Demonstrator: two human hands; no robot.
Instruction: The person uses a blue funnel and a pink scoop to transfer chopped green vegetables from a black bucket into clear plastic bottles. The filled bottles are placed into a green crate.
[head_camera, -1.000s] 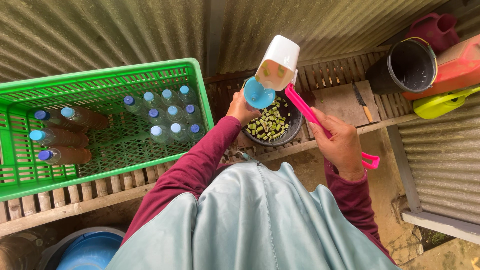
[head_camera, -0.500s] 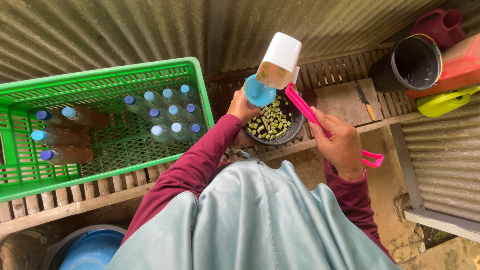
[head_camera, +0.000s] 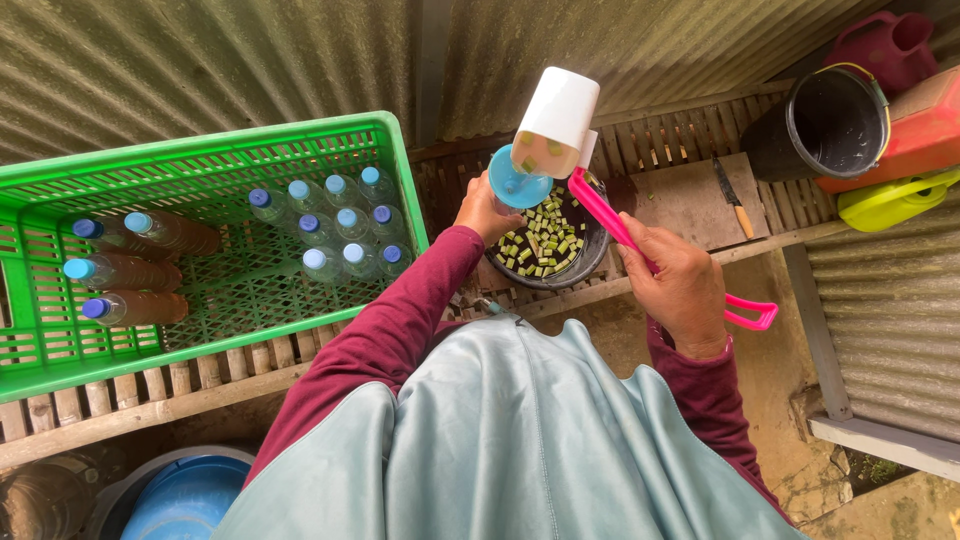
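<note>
Gripping pink handle (head_camera: 700, 285) of white scoop (head_camera: 556, 122), right hand (head_camera: 680, 285) is closing fingers tight around it, tipping scoop at 12 o'clock over blue funnel (head_camera: 517, 184). Left hand (head_camera: 485, 210) is clasping funnel from 9 o'clock, above black bowl (head_camera: 590, 262) of chopped green pieces (head_camera: 543, 243). Green crate (head_camera: 60, 340) of bottles is sitting at 9 o'clock.

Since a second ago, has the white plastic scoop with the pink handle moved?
No. The white plastic scoop with the pink handle is still tipped over the blue funnel, above the dark bowl.
</note>
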